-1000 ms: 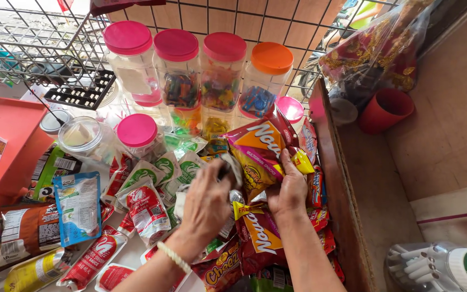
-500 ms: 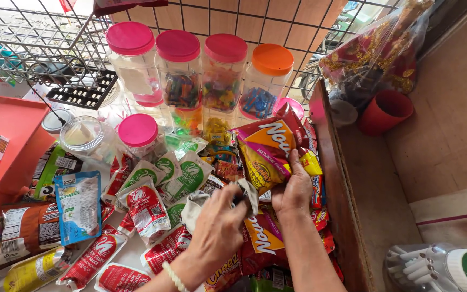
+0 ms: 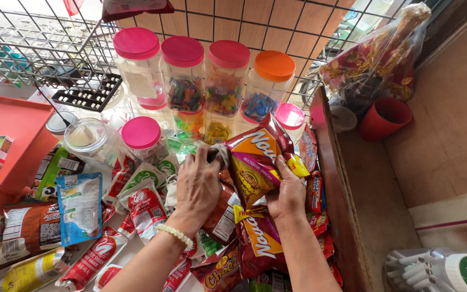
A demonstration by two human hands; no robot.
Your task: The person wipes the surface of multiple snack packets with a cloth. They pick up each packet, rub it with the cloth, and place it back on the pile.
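My right hand (image 3: 287,192) grips the lower edge of an upright red and orange snack bag (image 3: 255,162), thumb across its front. My left hand (image 3: 198,184), with a white bead bracelet at the wrist, lies palm down on the pile of packets and closes on the grey top edge of a packet (image 3: 220,154) just left of that bag. Under both hands lie more red snack bags (image 3: 258,243) and dark brown packets (image 3: 220,221). Red and white sachets (image 3: 144,208) are spread to the left of my left hand.
Several clear candy jars with pink lids (image 3: 182,75) and one with an orange lid (image 3: 268,86) stand at the back before a wire grid (image 3: 39,48). An orange tray (image 3: 6,140) sits left. A wooden edge (image 3: 336,189) bounds the right, a red cup (image 3: 382,119) beyond it.
My left hand slid back toward me, then reached forward again onto the packet beside the snack bag. The right hand kept its hold on the bag, which stands a little straighter.
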